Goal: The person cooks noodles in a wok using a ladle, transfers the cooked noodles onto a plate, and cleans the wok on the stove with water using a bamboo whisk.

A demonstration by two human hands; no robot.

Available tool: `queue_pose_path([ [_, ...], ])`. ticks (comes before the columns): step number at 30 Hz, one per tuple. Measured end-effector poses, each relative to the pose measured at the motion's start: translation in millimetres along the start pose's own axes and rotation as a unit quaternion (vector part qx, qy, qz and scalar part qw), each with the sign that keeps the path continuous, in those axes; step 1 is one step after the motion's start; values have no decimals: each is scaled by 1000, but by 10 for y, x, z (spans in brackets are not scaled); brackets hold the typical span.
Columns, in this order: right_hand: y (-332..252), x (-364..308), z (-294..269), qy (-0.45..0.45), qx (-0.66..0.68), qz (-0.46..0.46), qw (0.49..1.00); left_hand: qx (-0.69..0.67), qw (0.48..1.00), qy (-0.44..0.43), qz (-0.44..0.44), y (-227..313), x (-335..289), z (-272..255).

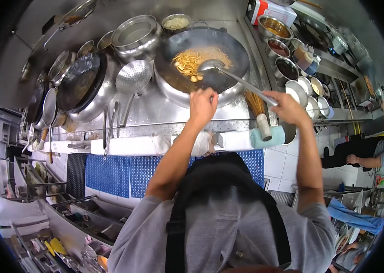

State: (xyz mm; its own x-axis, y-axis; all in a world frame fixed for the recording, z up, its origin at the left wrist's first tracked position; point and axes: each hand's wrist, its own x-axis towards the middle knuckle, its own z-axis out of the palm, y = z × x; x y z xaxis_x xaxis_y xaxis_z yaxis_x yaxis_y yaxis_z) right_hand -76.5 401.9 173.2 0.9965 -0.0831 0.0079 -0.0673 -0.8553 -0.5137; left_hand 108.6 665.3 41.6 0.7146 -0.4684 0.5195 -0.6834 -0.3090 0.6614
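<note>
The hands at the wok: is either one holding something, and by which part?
The right hand holds the ladle near the end of its handle. The left hand is at the wok's near rim; whether it grips anything cannot be told.

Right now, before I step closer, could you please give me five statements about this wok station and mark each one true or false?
1. Yellowish-brown strips of food lie in the dark wok. True.
2. The left hand holds the ladle. False: the right hand holds the ladle; the left hand is at the wok's near rim.
3. The perforated skimmer lies inside the wok. False: the skimmer lies to the left of the wok.
4. The brush has its handle nearer the person than its bristles. True.
5. Several bowls stand to the right of the wok. True.
</note>
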Motion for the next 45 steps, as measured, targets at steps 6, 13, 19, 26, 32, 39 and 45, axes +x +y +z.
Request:
queue_pose_path([
  [6, -140, -376, 477, 92, 183, 161, 966, 3, 999, 10, 49, 337, -599, -500],
  [13, 271, 41, 2109, 147, 162, 125, 968, -14, 999, -33, -27, -444, 138, 7],
  [19, 150, 595, 1694, 186, 169, 122, 960, -15, 999, -39, -7, -572, 137, 77],
  [26, -266, 707, 1662, 48, 350, 214, 911, -23, 999, -39, -14, -608, 133, 66],
  [32, -28, 1123, 1467, 108, 366, 203, 902, -19, 996, -75, -47, -590, 166, 38],
  [39, -115, 1862, 1710, -2, 354, 143, 924, -55, 995, -74, -33, -606, 180, 132],
  [45, 266, 806, 1381, 22, 133, -57, 989, -33, 998, -50, -8, -655, 130, 49],
])
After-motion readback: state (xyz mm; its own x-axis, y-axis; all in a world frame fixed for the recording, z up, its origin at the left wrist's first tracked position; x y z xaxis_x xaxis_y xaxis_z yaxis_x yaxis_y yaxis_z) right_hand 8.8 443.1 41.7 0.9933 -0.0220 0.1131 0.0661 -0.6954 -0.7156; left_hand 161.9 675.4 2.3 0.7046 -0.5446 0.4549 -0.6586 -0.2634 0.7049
